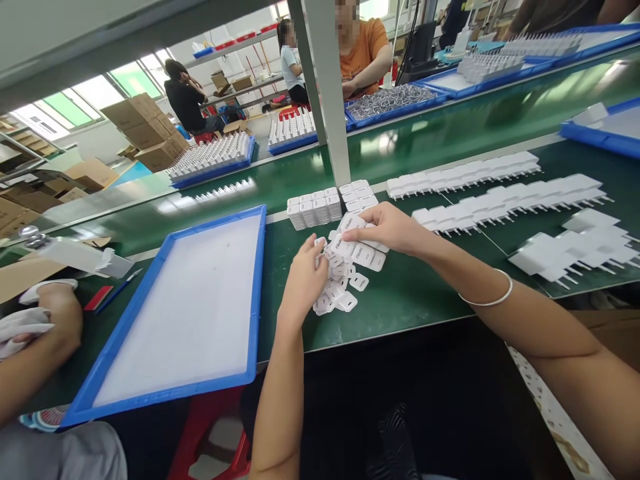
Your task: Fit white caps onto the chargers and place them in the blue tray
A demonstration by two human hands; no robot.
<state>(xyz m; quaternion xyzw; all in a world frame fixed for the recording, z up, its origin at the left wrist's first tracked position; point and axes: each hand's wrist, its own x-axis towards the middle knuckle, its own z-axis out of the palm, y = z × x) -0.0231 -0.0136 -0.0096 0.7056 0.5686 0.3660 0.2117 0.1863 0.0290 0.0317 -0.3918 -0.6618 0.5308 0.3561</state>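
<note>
A loose heap of small white printed plastic covers (334, 293) lies on the green bench in front of me. My right hand (389, 227) pinches a white plastic cover (353, 223) with dark lettering, thumb on its face. Just beneath, a row of similar covers (367, 255) lies side by side. My left hand (305, 277) rests at the heap's left edge, fingers bent and apart, the fingertips against loose pieces; no piece clearly sits in its grasp. Behind the heap stand neat stacks of covers, one on the left (314, 210) and one on the right (359, 195).
A blue-rimmed tray (259, 287) with a white base lies left. White parts with metal pins stand in rows (505, 207) on the right. A post (333, 100) rises behind the stacks. A co-worker's arm (60, 333) holds a white cloth at far left.
</note>
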